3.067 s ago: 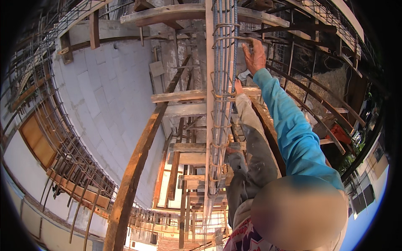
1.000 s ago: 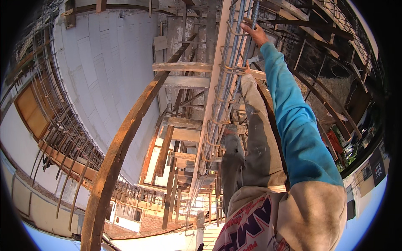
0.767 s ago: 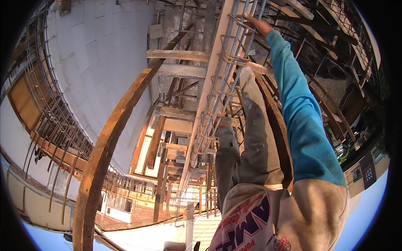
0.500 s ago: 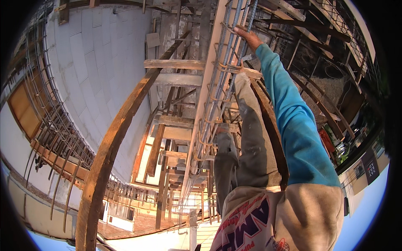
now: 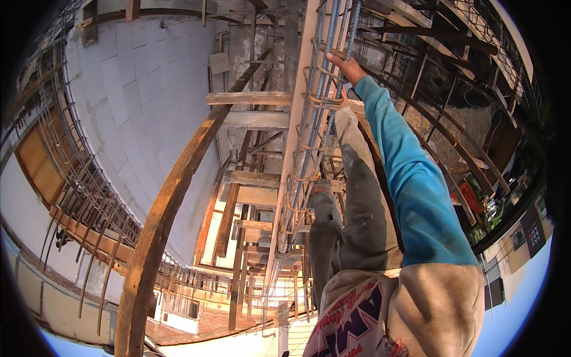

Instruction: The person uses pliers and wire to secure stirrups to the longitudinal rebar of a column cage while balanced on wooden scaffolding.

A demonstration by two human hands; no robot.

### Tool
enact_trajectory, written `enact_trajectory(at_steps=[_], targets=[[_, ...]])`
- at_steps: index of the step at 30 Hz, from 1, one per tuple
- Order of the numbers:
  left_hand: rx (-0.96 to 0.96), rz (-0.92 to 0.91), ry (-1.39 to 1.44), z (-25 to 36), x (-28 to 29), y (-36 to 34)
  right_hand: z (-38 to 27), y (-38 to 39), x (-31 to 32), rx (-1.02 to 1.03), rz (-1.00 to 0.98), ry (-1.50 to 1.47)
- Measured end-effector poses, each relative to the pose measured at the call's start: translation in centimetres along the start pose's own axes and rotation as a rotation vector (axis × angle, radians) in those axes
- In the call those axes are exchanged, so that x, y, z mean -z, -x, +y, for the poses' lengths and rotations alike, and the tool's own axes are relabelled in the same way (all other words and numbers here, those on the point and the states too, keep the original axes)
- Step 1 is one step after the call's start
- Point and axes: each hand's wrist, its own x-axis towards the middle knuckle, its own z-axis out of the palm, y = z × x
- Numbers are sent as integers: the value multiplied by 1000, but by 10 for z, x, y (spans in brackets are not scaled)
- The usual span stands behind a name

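My right arm, in a blue sleeve, reaches up to a long cage of steel rebar (image 5: pixel 315 113) tied with bent stirrups. My right hand (image 5: pixel 352 70) is at the cage's upper part, its fingers closed around a ribbed bar on the right side. One finger stretches across the neighbouring bars, and part of the grip is hidden. Alongside the cage runs a long pale plank (image 5: pixel 292 143). My left hand is out of the picture. Below the hand, my legs in dusty grey trousers (image 5: pixel 369 202) rest beside the cage.
A thick timber beam (image 5: pixel 160 232) slants up on the left before a grey block wall (image 5: pixel 143 95). Short wooden crosspieces (image 5: pixel 250 98) join the plank over a deep drop. More rebar (image 5: pixel 77 149) stands at far left. Dark timbers (image 5: pixel 440 125) cross on the right.
My right hand has shifted slightly down and to the left along the rebar cage. My view has tilted a little, and the foot below the hand shows more.
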Motion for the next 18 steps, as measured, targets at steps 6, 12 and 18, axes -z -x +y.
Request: enact_trajectory(at_steps=[6, 12, 18], targets=[[-213, -88, -92, 12, -14, 2, -3, -11, 18, -111, -228, 166], [-18, 9, -61, 15, -7, -1, -35, 2, 18, -221, -402, 48], [26, -87, 55, 17, -15, 3, 12, 8, 22, 120, -19, -286]])
